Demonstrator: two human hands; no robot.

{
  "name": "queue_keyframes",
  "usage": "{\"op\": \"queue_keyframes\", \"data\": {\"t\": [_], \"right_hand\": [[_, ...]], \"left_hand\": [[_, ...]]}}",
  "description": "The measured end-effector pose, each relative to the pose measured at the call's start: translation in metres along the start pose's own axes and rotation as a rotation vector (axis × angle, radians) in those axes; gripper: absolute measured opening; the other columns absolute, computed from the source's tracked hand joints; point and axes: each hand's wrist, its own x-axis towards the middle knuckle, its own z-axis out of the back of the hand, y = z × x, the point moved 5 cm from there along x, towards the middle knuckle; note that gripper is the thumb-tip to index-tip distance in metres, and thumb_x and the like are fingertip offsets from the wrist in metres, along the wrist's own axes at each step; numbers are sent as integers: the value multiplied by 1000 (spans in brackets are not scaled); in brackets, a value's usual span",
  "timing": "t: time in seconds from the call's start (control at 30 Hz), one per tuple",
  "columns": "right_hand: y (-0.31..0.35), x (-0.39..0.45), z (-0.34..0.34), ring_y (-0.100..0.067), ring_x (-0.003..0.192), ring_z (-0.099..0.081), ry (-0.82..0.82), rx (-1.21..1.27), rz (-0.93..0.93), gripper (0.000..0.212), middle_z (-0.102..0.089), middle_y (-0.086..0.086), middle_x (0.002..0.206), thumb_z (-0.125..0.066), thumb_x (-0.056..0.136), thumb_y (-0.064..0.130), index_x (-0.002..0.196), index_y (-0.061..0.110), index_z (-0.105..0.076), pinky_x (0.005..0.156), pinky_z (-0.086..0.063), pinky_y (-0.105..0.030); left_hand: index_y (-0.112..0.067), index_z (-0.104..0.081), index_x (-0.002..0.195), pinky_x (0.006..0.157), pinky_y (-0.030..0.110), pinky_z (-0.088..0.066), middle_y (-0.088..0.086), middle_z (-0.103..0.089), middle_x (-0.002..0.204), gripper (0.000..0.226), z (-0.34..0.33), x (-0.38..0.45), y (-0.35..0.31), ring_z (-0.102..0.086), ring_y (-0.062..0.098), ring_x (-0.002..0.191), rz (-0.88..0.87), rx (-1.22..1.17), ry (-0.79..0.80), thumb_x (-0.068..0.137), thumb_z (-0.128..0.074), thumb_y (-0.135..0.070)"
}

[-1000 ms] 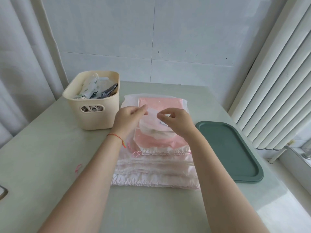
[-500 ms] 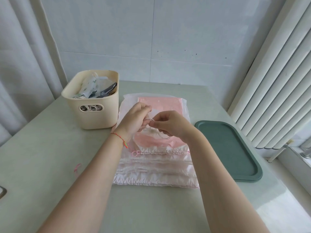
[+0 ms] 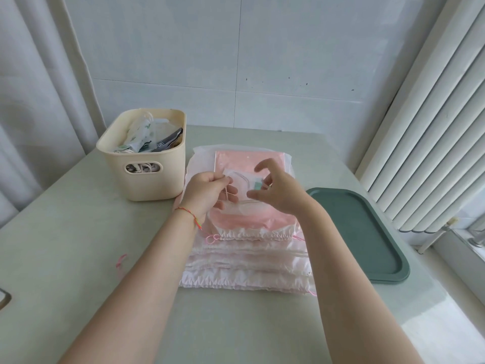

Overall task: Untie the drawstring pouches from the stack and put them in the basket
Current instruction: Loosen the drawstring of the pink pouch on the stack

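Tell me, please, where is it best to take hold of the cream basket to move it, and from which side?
Judging by its shape, grip the cream basket by the oval handle slot in its near wall, hooking fingers in from the near side. Its far wall seems to have a matching slot. Pouches fill it to the rim, so gripping over the top looks awkward.

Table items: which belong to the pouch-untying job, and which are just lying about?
Job:
stack of pouches
drawstring, pinched by left hand, right hand beside it
basket

Lying about:
green tray
pink cord scrap
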Motion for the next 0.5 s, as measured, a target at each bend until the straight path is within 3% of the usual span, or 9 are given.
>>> {"op": "queue_keyframes", "data": {"t": [0.13, 0.2, 0.3, 0.4, 0.5], "right_hand": [[0, -2, -5, -10, 88, -54, 146, -205, 44, 17, -59, 2, 99, -77, 80, 25, 93, 21, -67, 74, -42, -24], [0, -2, -6, -14, 91, -59, 132, -262, 32, 8, -63, 2, 97, -74, 81, 21, 88, 19, -70, 72, -45, -23], [2, -2, 1, -12, 73, -59, 83, -256, 3, 9, -65, 4, 81, -69, 87, 22, 86, 13, -73, 57, -42, -17], [9, -4, 8, -10, 47, -39, 45, -216, -6, 27, -50, 5, 58, -61, 93, 31, 78, 12, -70, 44, -29, -19], [11, -4, 13, -11, 42, -26, -32, -21, -52, 39, -36, 3, 51, -56, 95, 38, 76, 6, -65, 38, -22, -17]], "left_hand": [[-5, -63, 84, 38, 21, -41, 8, -70, 70, 13, 1, 2, 7, -69, 19, 56, 46, -36, -51, 95, -57, -8], [-5, -63, 84, 38, 21, -41, 8, -70, 70, 13, 0, 2, 8, -69, 19, 56, 52, -35, -49, 94, -57, -8], [-6, -66, 84, 39, 21, -41, 8, -71, 70, 12, 0, 2, 7, -67, 18, 53, 36, 0, -49, 93, -58, -8], [-9, -71, 85, 43, 22, -41, 6, -71, 71, 11, -2, 1, 4, -63, 15, 52, -22, 115, -9, 91, -62, -11], [-7, -73, 87, 45, 21, -39, 3, -68, 67, 11, -10, -3, 0, -59, 14, 53, -66, 242, 113, 89, -67, -17]]}}
